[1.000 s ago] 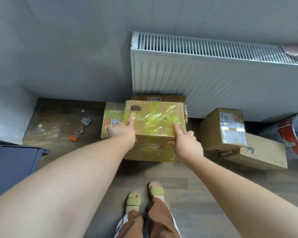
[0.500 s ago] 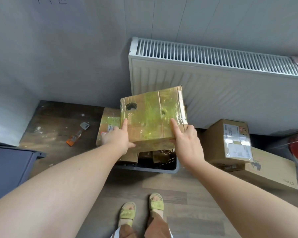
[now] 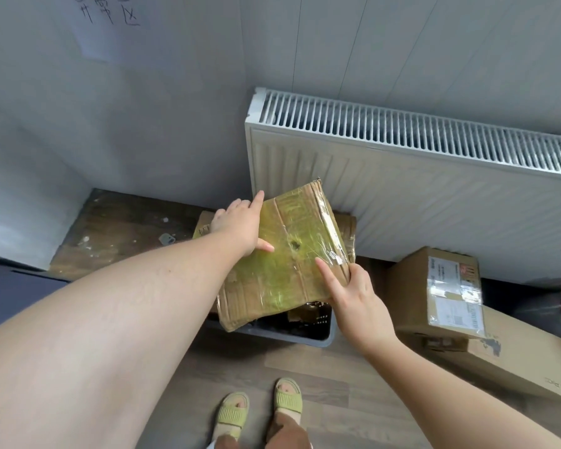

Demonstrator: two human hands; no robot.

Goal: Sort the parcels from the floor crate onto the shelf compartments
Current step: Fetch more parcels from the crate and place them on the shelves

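The parcel (image 3: 289,273) is a flat cardboard box, tilted, held up between both hands, with the grey crate (image 3: 308,338) just below the grip. It looks light and stiff, but its shiny wrap may be slippery, so two opposite edges seem the best hold. The left hand (image 3: 238,222) grips the far edge; the right hand (image 3: 353,293) grips the near corner. Yellow-green tape (image 3: 272,286) covers it. A small hole (image 3: 294,244) sits between the hands.

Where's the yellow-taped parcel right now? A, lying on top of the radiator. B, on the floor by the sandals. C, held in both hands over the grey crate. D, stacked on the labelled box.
C: the left hand and right hand grip the parcel at opposite edges, above the crate.
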